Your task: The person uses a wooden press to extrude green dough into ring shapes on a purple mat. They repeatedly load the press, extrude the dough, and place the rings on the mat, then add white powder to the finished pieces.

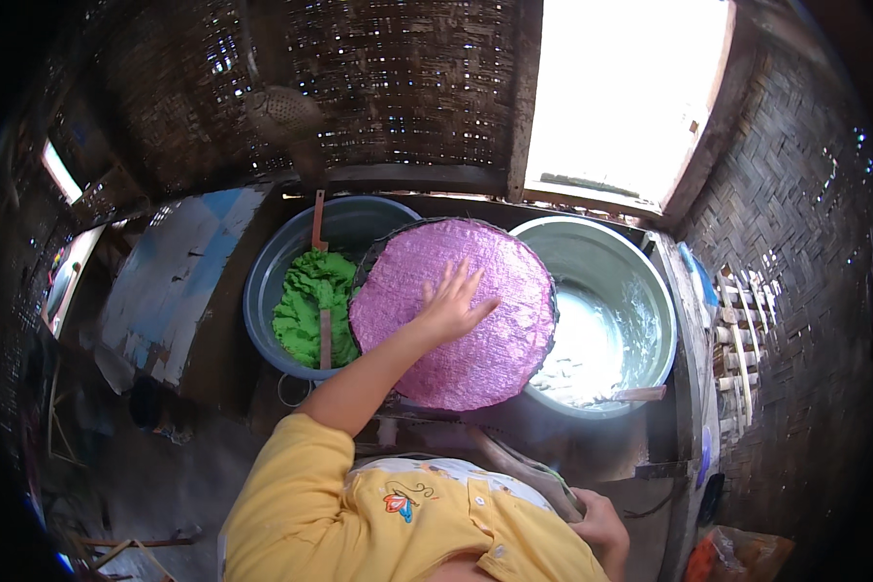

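Note:
My left hand [451, 308] lies flat with fingers spread on a round, glossy pink sheet-like disc [456, 364]. The disc has a dark, ragged rim and rests across two basins. Low on the right, close to my body, my right hand [601, 527] is curled at the end of a curved, dark-edged thing [533, 472]; its fingers are partly hidden, and I cannot make out what it grips. Left of the disc, a grey-blue basin [262, 291] holds a crumpled green, dough-like mass [306, 291]. The greenish basin [655, 310] at right has white, wet residue inside.
One flat stick [318, 223] leans over the left basin's back rim; another [326, 339] stands in the green mass. A pale utensil [640, 394] lies across the right basin's front rim. A worn blue-white board [165, 281] is farther left. Woven walls [407, 87] surround a bright opening [621, 87].

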{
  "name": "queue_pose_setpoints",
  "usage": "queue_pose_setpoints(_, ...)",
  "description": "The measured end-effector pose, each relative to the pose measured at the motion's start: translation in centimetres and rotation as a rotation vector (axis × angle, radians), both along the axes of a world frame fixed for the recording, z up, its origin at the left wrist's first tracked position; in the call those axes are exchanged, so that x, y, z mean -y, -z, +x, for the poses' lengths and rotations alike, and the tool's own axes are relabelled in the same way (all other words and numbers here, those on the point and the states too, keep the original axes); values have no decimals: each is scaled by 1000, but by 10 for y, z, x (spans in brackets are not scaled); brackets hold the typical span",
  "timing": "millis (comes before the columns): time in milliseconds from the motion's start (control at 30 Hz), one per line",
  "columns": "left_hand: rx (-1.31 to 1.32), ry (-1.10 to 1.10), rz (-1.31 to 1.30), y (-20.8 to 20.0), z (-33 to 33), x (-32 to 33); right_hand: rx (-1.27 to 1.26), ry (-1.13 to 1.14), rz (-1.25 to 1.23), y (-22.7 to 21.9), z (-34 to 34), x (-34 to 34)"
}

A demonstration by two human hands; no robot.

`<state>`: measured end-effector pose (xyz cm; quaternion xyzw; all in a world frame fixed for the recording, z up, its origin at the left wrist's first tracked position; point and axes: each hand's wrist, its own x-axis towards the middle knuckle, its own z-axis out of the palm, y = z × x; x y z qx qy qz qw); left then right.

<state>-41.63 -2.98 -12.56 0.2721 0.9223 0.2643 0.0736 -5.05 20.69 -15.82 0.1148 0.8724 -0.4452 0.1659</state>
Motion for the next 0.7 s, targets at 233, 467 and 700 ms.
queue_pose_setpoints(233,-78,-23,-345,15,25,70,47,-21,-216,-10,-20,-22)
queue_pose_setpoints(467,-164,-47,-341,25,10,77,27,53,-314,-17,-16,-5)
queue_pose_setpoints(700,-245,7,-272,21,9,85,16,174,-296,-23,29,25)
